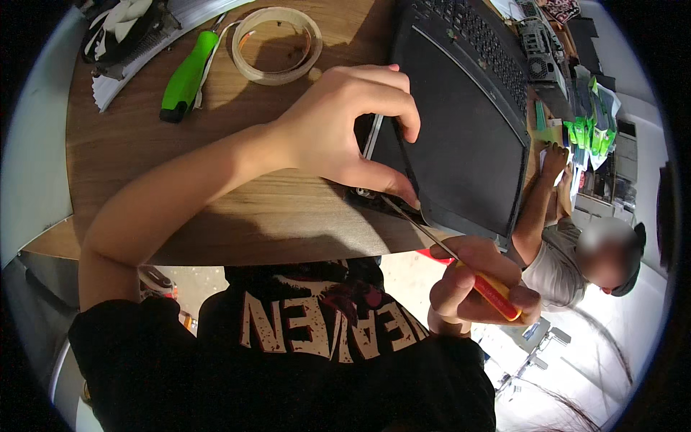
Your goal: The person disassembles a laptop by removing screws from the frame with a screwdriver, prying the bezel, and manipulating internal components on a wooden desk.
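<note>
While the left hand (pixel 338 122) spans the laptop's near-left side, the right hand (pixel 489 261) has its fingers wrapped around the handle of a red-and-yellow screwdriver (pixel 497 295). Laptop (pixel 468 108) sits on the wooden table (pixel 129 147), toward the table's right edge, spread flat-ish, dark screen facing up, keyboard (pixel 476 39) on the side away from the person. Left fingers are curved wide, thumb and index apart, with a thin dark strip (pixel 404 155) along the screen's edge between them; can't tell if it's actually pinched. Key relation: screwdriver's long axis slants from the right hand, just off the table's near edge, forward and leftward, so its tip ends by a dark corner piece (pixel 378 200) just below the left thumb; contact unclear. Left hand is the nearer one to that corner; right hand reaches it only through the shaft. Corner piece lies forward-left of the right fingers. Toward the table's far-left corner: tape roll (pixel 277 78), green-handled screwdriver (pixel 186 79) beside it, dark fan assembly (pixel 122 21) beyond. Co-worker (pixel 558 263) beyond the table's right side, hand (pixel 554 160) near green packets (pixel 579 133).
</note>
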A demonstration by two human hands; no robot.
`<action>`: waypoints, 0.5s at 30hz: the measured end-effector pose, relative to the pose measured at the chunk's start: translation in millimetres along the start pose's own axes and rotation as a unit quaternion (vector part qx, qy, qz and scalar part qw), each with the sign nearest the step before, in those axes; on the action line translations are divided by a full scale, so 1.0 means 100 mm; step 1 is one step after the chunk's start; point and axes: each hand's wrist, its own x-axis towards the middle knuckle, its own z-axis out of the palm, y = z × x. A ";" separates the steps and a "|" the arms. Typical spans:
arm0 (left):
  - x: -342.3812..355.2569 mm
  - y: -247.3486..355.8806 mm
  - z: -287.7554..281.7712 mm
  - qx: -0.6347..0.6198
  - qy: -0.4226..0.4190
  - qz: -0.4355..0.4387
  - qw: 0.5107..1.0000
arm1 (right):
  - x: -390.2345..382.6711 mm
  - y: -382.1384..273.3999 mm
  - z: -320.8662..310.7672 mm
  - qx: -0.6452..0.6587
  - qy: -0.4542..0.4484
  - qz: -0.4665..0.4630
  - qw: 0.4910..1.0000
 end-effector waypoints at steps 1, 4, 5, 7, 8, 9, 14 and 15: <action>-0.01 0.00 0.00 0.005 0.002 -0.003 1.000 | 0.01 0.02 -0.01 0.007 -0.003 0.008 1.000; 0.00 -0.01 -0.01 -0.003 0.000 0.000 1.000 | 0.05 -0.04 -0.01 0.009 -0.007 0.033 0.999; -0.01 -0.01 -0.01 -0.003 0.001 -0.002 1.000 | 0.07 -0.08 -0.04 0.005 -0.019 0.045 0.999; -0.02 -0.01 -0.01 0.006 0.003 0.005 1.000 | 0.11 -0.14 -0.08 -0.002 -0.044 0.070 0.997; -0.02 -0.01 -0.01 0.005 0.002 0.004 1.000 | 0.11 -0.15 -0.09 -0.004 -0.049 0.076 0.996; -0.01 -0.01 -0.01 0.002 -0.002 -0.004 1.000 | 0.11 -0.16 -0.09 -0.006 -0.055 0.083 0.995; 0.00 0.00 -0.01 -0.001 -0.001 -0.006 1.000 | 0.14 -0.12 -0.06 -0.019 -0.054 0.049 0.997; 0.00 0.00 -0.01 0.002 -0.002 -0.006 1.000 | 0.16 -0.10 -0.06 -0.026 -0.054 0.037 0.998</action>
